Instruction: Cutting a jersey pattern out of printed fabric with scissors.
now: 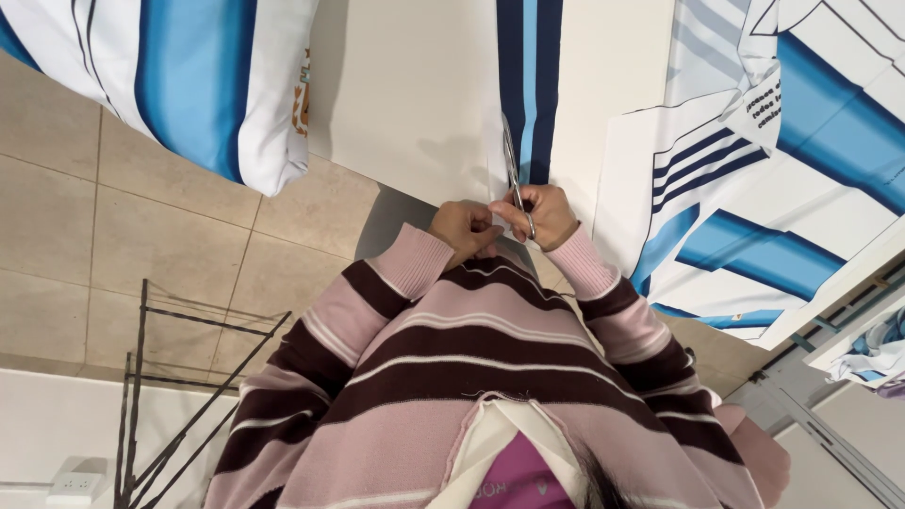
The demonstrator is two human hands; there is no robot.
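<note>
Far to the left of the hands I see a blue-and-white cloth [217,85] drooping over an edge, with tiled floor [141,236] below it and a black wire rack [179,377] nearer my body. That side is the open room, floor with nothing between the rack and the bench.

The white bench [405,94] ends in a slanted edge that runs right under the hands. The left hand [462,231] sits at that edge, its fingers pinched on the near end of the striped fabric [528,85], a white length with navy and light blue bands lying away from me across the bench. The right hand [542,215] is just beside it, touching or nearly so, and it is closed around the handles of the scissors [514,174]. The blades point away from me along the white margin just left of the navy band; I cannot tell how far they gape.

Right of the hands, cut blue-and-white panels [754,188] overlap and hang past the bench edge, crowding that side.
</note>
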